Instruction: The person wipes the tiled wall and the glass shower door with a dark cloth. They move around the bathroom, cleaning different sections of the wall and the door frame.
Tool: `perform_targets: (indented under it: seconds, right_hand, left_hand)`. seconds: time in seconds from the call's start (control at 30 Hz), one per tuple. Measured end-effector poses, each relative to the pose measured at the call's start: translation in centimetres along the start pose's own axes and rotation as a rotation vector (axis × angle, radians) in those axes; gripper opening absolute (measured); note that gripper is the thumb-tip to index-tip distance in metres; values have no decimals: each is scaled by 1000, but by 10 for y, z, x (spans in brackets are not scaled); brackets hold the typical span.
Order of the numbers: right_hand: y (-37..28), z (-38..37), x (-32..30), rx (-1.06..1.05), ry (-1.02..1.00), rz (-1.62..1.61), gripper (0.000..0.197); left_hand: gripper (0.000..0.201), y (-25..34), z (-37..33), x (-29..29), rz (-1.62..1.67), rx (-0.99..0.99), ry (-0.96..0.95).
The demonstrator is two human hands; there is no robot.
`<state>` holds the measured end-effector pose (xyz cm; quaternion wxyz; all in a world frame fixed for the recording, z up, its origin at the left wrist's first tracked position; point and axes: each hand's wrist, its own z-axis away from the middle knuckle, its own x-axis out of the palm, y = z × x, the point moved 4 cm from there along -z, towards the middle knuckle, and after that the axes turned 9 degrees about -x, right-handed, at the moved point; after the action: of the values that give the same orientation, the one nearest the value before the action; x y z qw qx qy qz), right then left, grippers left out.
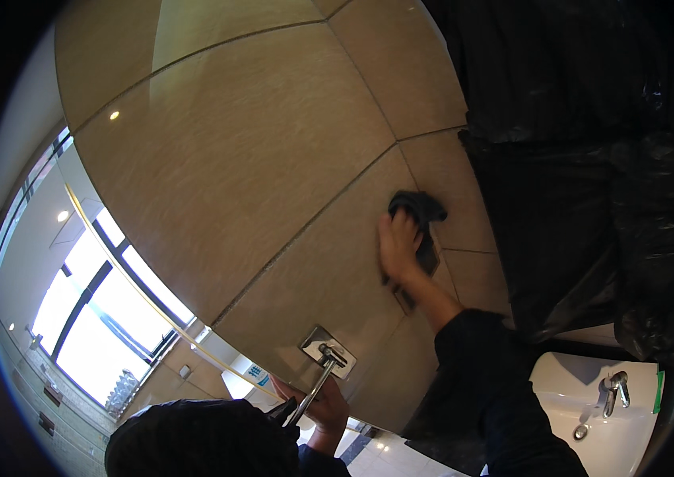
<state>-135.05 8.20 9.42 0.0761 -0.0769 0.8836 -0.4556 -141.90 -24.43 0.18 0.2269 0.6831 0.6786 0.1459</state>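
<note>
My right hand [401, 245] presses a dark grey cloth [418, 206] against the brown tiled surface [257, 159]. Its fingers are bent over the cloth, and a darker part hangs beside the wrist. Low in the middle, my left hand [326, 409] is beside a chrome lever [314, 395] that sticks out from a shiny square plate [328, 352]. The left fingers look curled, but the lever partly covers them, and what they hold cannot be made out. A thin yellowish strip [142, 290] runs down toward this hand from the upper left.
Black plastic sheeting [583, 230] hangs along the right side. Below it is a white washbasin [591, 437] with a chrome tap [617, 391]. Bright windows [94, 318] and clear bottles [123, 391] are at the left. Something black and rounded [202, 441] fills part of the lower edge.
</note>
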Motion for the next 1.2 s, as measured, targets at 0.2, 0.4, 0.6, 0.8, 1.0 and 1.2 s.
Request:
perform_targets:
  seconds: [0.2,0.4,0.6,0.8,1.0,1.2]
  right_hand:
    - [-61,88,38,-465,-134,155,48]
    - [-116,9,-20,-1037,-3,9,47]
    - [-141,-102,-69,-1183,130,179,43]
    - [-130,-135,-68,-816,64,-62,34]
    - [-113,-103,-46,-617,364,-421,34]
    - [-137,-96,-85,-1047,620,413,40]
  left_hand:
    - [85,-4,1,-1,-48,27,56]
    - [81,1,1,-3,-48,45,60]
    - [86,2,2,-4,-25,62,-15]
    - [96,0,5,-4,-66,23,-55]
    - [89,0,4,-10,11,48,-39]
    - [91,-2,5,-8,-23,62,-28]
